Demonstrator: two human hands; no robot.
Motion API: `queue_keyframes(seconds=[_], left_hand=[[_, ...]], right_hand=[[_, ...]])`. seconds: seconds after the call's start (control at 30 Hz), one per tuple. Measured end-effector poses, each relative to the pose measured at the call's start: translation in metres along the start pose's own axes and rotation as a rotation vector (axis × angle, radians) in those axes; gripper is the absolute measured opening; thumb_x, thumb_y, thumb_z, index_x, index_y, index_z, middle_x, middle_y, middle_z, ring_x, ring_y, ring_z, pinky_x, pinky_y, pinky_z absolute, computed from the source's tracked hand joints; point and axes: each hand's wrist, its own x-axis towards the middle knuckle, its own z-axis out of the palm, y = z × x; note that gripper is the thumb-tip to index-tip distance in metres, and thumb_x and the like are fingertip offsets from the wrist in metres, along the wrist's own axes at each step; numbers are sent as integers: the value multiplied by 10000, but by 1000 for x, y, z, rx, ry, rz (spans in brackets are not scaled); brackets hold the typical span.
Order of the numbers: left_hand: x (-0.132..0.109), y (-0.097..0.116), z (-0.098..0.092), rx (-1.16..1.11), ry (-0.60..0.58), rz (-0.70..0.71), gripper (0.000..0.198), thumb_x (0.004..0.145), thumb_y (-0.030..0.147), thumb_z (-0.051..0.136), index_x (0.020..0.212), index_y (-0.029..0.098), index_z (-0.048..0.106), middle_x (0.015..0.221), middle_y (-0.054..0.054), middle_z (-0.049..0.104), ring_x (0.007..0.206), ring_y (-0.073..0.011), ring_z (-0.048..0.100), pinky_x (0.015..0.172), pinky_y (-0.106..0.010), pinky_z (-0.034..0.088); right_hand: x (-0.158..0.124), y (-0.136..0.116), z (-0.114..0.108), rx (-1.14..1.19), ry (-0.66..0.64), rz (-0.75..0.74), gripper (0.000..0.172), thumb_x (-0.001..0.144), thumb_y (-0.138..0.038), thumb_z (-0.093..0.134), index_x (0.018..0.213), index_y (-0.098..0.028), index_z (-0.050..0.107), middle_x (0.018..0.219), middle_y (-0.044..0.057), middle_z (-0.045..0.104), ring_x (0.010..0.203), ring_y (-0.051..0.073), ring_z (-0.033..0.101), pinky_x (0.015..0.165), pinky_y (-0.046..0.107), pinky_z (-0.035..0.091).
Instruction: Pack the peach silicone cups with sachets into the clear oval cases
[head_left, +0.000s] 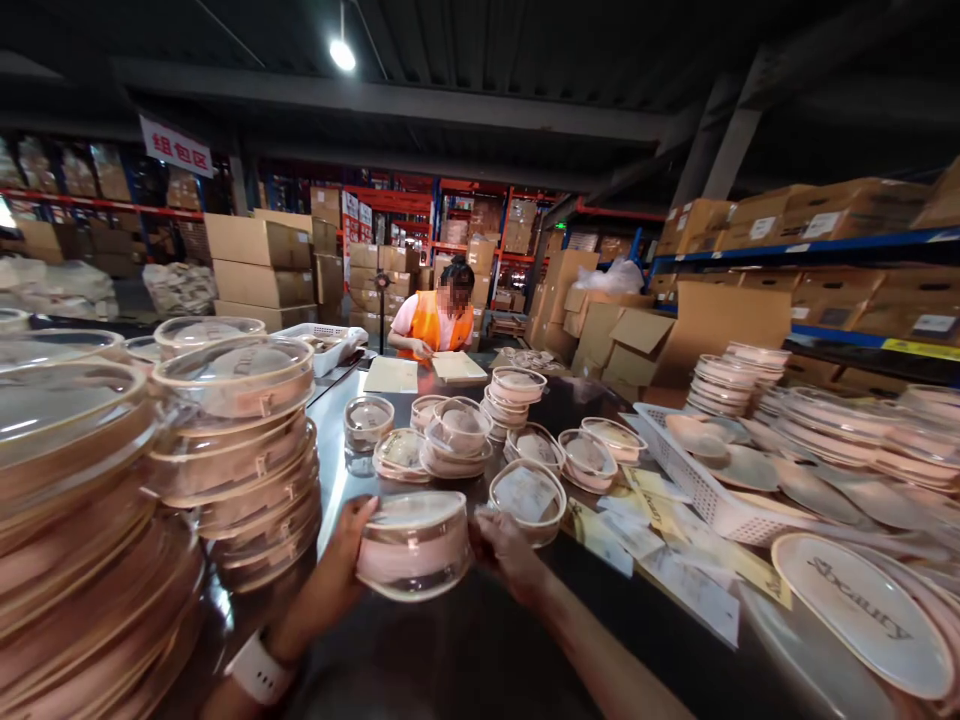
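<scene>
A round glass container with a pink lid (414, 545) is tilted on its side just above the dark table (450, 650). My left hand (341, 565) grips its left side, thumb over the rim. My right hand (504, 553) presses against its right side with fingers curled. A white band sits on my left wrist. Right behind stands an open glass bowl with a paper slip inside (527, 498). Further back are several more bowls and lids (454, 435).
Tall stacks of pink lidded containers (225, 440) rise at the left. A white basket (701, 480) and piles of pink lids (862, 610) fill the right, with paper slips (660, 545) beside them. A person in an orange vest (439, 325) works at the far end. Cardboard boxes and shelving stand around.
</scene>
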Motion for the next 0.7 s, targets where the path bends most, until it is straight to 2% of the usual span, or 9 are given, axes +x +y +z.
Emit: queue_keyframes(seconds=[0.1,0.13,0.2,0.3,0.37,0.43,0.47,0.57,0.7], left_hand=[[-3,7,0,421,150,74,385,759,126,600,1085,224,779,1226,-187,644,1170,-424,595,948,-606,495],[-8,14,5,546,185,132,401,786,84,573,1071,263,791,1203,-174,649,1159,-409,597,900,-568,512],[-20,31,19,750,192,312,496,834,36,558,1133,372,767,1187,-129,652,1173,-356,594,846,-460,525],[-29,47,32,723,138,400,661,835,-10,556,1313,439,645,1297,-99,620,1239,-299,565,910,-425,507],[-23,46,29,552,142,274,616,843,51,584,1360,385,620,1307,-114,629,1220,-305,581,951,-473,502],[-11,36,20,263,164,104,441,873,238,630,1306,310,676,1272,-120,667,1198,-316,606,998,-520,496],[-4,30,16,98,172,14,394,883,366,636,1258,273,710,1262,-123,685,1200,-319,615,1032,-532,487],[9,17,7,-298,199,-241,556,825,654,625,1118,205,770,1233,-130,727,1215,-329,630,1117,-532,445],[11,19,8,-536,232,-402,661,718,742,693,1016,160,789,1100,-141,775,1143,-348,670,1094,-525,477]], right_hand=[[-16,-8,19,-606,125,-203,296,896,-267,512,607,-222,466,578,-1,507,537,140,443,520,268,275],[-23,-4,31,-798,169,-256,256,892,-200,490,638,-213,514,612,24,560,555,151,477,525,277,280],[-35,6,52,-961,151,-315,233,880,-117,453,719,-185,606,645,65,629,550,171,524,518,293,287],[-34,14,55,-809,29,-364,286,949,-245,457,745,-191,649,646,47,652,571,176,576,535,280,357],[-19,9,37,-500,183,-273,373,980,-425,438,768,-207,654,560,-5,574,515,156,531,518,264,373],[-1,3,13,-109,432,-167,389,882,-577,531,828,-212,654,561,-28,540,504,153,502,501,264,381],[7,3,4,9,484,-126,411,813,-618,582,832,-213,650,584,-22,558,529,160,522,517,270,410],[19,11,-5,135,380,-3,394,664,-592,687,749,-212,628,661,18,643,622,189,613,629,322,515],[16,36,10,239,214,189,373,593,-500,758,748,-189,625,660,29,659,628,200,658,684,381,556]])
